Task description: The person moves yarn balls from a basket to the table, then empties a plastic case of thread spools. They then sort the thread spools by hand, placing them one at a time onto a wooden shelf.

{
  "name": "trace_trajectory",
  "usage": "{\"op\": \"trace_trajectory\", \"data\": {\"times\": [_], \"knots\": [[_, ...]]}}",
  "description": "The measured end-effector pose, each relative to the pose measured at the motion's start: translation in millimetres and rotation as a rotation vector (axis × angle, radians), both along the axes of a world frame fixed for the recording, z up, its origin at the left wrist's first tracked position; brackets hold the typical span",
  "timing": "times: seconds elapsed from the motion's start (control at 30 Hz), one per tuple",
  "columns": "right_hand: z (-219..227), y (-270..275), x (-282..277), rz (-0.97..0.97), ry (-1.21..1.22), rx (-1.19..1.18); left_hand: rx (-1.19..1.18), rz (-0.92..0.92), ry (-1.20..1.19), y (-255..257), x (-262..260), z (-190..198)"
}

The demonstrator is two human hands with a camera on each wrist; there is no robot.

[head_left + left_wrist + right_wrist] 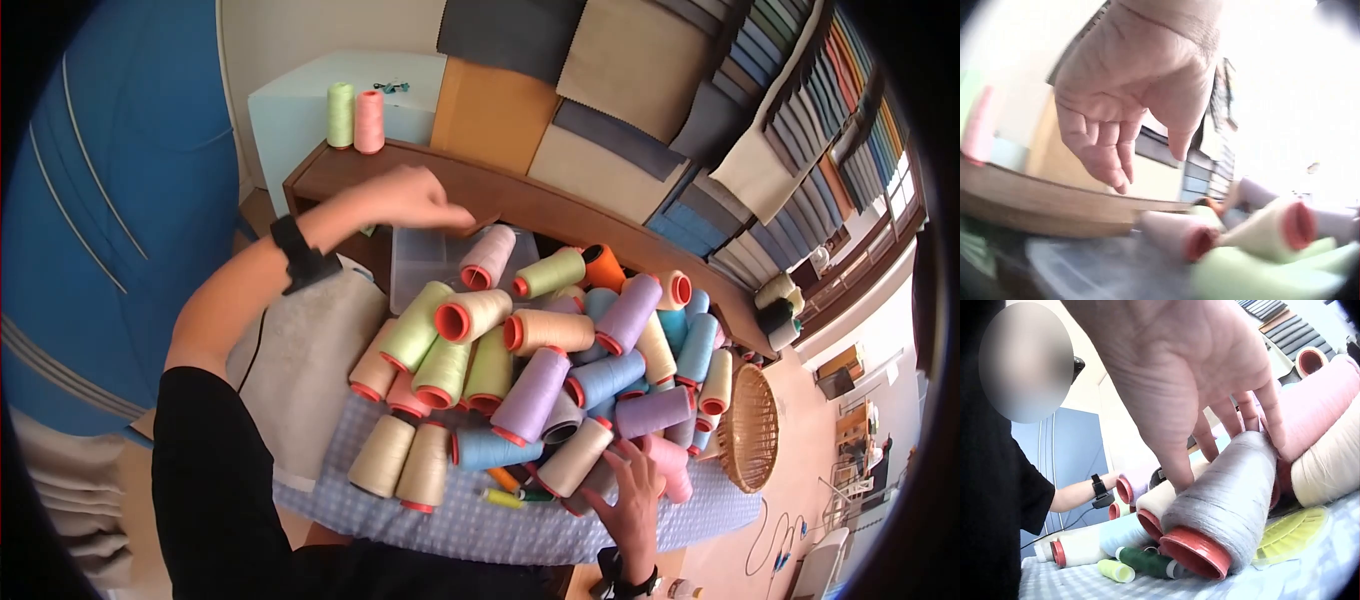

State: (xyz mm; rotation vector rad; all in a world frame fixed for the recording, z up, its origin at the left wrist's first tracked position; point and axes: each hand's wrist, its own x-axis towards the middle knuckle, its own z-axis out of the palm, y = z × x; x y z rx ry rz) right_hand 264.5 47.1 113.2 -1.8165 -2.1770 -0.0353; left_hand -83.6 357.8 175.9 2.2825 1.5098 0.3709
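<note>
My left hand (405,200) is raised over a clear plastic bin (415,262), its fingers loosely bent with nothing in them. Just below and beside it, a pale pink thread cone (490,255) lies tilted on the pile, its red base toward me. My right hand (632,485) reaches down at the near right of the pile with spread, fairly straight fingers. In the right wrist view its thumb and fingertips come right at the narrow upper part of a grey thread cone (1225,500) with a red base. A pink cone (1319,412) lies just beyond those fingers.
Thread cones in many colours heap on a blue checked cloth (700,510). Small green (1147,562) and yellow (1116,571) spools lie near the front. A wicker basket (750,430) stands at right. Green (341,115) and pink (370,122) cones stand on the wooden ledge behind.
</note>
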Motion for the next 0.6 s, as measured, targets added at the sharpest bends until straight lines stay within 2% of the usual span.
{"op": "trace_trajectory", "data": {"times": [0.07, 0.1, 0.17, 0.3, 0.37, 0.43, 0.5, 0.57, 0.6], "knots": [[2, 0, -3, -0.017, -0.011, 0.003, -0.063, -0.219, 0.128, -47, 31, 7], [1, -1, -4, -0.019, -0.005, -0.011, -0.104, -0.244, 0.309, -64, 46, 14], [-4, -2, -4, -0.098, 0.103, -0.074, 0.026, -0.382, 0.388, -76, 57, 4], [-5, -6, -1, -0.064, 0.096, -0.062, -0.016, -0.367, 0.389, -67, 58, 5], [-4, -5, 1, -0.039, 0.068, -0.032, -0.194, -0.376, 0.286, -54, 41, 4], [-4, -5, 2, -0.013, 0.045, -0.010, -0.466, -0.231, 0.033, -45, 17, 13], [-4, -4, 2, -0.018, 0.049, -0.013, -0.493, -0.110, -0.138, -40, -11, 28], [-5, -4, 3, -0.018, 0.055, -0.011, -0.526, -0.041, -0.442, -22, -35, 22], [-5, -3, 3, -0.018, 0.057, -0.008, -0.502, 0.005, -0.510, -13, -43, 18]]}}
